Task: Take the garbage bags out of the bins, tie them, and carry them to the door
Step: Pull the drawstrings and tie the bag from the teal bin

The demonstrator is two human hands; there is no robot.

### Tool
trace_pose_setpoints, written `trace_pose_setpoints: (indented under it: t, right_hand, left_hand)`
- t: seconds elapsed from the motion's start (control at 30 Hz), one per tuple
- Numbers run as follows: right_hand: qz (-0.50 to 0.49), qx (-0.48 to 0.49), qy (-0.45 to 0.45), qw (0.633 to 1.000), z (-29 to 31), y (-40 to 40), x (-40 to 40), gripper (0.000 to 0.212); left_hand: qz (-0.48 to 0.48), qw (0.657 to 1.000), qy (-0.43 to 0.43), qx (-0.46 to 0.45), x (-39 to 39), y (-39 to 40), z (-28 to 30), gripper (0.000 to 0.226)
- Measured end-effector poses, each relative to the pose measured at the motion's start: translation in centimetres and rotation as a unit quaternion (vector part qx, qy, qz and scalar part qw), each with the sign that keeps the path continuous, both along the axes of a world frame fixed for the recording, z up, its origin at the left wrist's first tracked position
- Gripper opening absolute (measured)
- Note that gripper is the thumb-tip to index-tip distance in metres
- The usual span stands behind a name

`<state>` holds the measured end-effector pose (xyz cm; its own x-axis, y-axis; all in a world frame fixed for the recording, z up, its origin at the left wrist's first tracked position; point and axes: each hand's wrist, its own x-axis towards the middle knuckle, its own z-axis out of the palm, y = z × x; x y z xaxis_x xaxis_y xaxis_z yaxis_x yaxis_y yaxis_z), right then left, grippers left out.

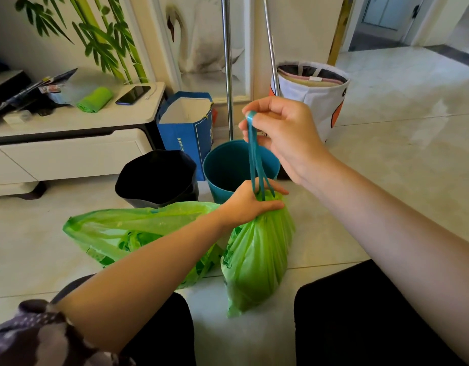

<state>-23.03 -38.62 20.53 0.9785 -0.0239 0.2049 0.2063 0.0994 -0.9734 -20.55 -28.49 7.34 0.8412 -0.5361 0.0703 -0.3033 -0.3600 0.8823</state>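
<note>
A green garbage bag (257, 260) stands on the floor between my knees, its neck gathered. My left hand (250, 203) grips that gathered neck. My right hand (278, 130) pinches the bag's teal drawstring (254, 154) and holds it taut above the neck. A second green garbage bag (127, 233) lies open and slumped on the floor to the left. Behind them stand a teal bin (228, 165) with no bag in it and a bin lined with a black bag (157, 178).
A blue paper bag (186, 125) stands behind the bins beside two metal poles (228, 75). A white fabric basket (315, 93) sits at the right. A low white cabinet (69, 138) at the left carries a phone and a green roll. Tiled floor stretches right toward a doorway (386, 17).
</note>
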Motion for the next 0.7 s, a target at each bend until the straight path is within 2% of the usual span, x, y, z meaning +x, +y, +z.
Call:
trace_pose_setpoints:
  t: [0.07, 0.2, 0.37, 0.7]
  right_hand:
    - [0.007, 0.033, -0.002, 0.999, 0.1, -0.1, -0.1, 0.017]
    - [0.002, 0.062, -0.029, 0.998, 0.5, -0.9, -0.3, 0.018]
    - [-0.012, 0.058, -0.025, 0.998, 0.5, -1.8, -0.5, 0.018]
    - [-0.043, 0.02, -0.027, 0.998, -0.3, -1.7, 0.5, 0.017]
  left_hand:
    - [0.007, 1.0, 0.004, -0.005, -0.1, -0.4, 0.0, 0.019]
    - [0.037, 0.998, 0.045, -0.034, 0.3, 0.5, -0.2, 0.032]
    - [0.033, 0.998, 0.042, 0.038, -0.3, 1.7, -1.8, 0.029]
    - [0.024, 0.996, 0.035, 0.073, -0.3, 3.8, -2.6, 0.022]
